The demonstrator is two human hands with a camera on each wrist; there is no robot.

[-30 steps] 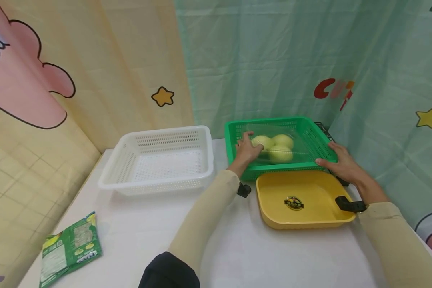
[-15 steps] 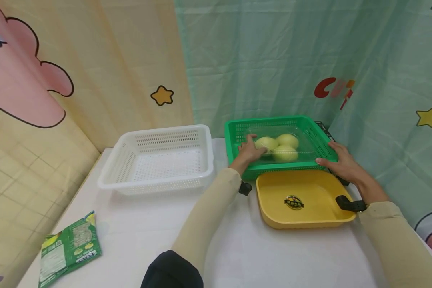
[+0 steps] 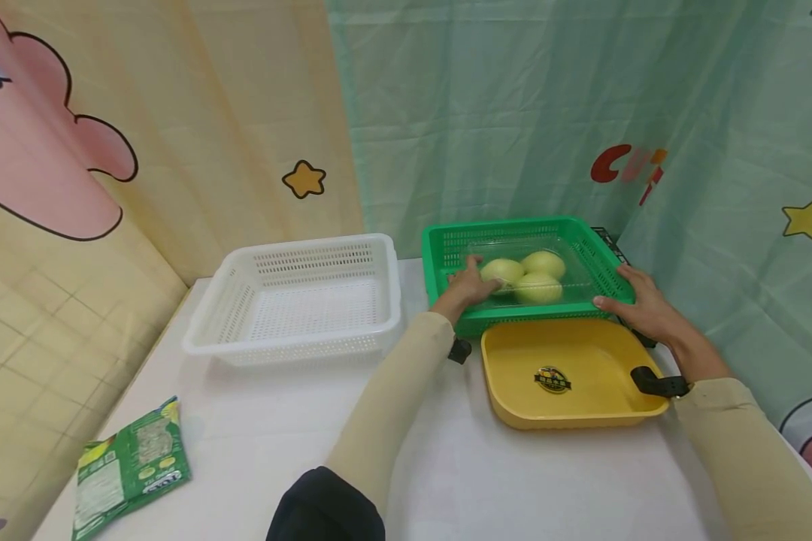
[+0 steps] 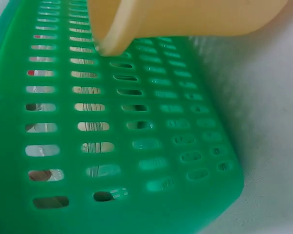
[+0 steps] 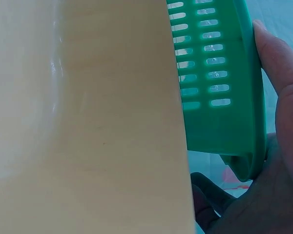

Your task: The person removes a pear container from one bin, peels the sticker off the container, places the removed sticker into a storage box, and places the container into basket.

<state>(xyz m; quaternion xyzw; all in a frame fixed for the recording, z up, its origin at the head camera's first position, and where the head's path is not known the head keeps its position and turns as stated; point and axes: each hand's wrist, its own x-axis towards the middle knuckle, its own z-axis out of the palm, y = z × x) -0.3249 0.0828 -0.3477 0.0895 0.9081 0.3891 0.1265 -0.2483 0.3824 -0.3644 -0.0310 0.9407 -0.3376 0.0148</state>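
A clear plastic box (image 3: 582,282) of round pale yellow-green fruits (image 3: 538,288) lies inside a green slotted basket (image 3: 440,259) at the back right. My left hand (image 3: 470,288) grips the box's left end, thumb near the closest fruit; some fingertips are hidden. My right hand (image 3: 643,304) holds the basket's right front corner, its thumb (image 5: 278,58) along the rim in the right wrist view. The left wrist view shows the basket's slotted wall (image 4: 205,200) but not the left hand. Directly in front of the basket sits a yellow tray (image 3: 582,368) with a round dark label.
To the left stands a white slotted basket (image 3: 298,346). A green printed packet (image 3: 131,466) lies near the white table's left edge. Something dark and flat (image 3: 609,244) shows behind the green basket's right side. Printed curtains (image 3: 501,135) hang close behind.
The box of fruits has shifted slightly to the right within the green basket, and my left hand has moved a little the same way. My right hand stays on the corner.
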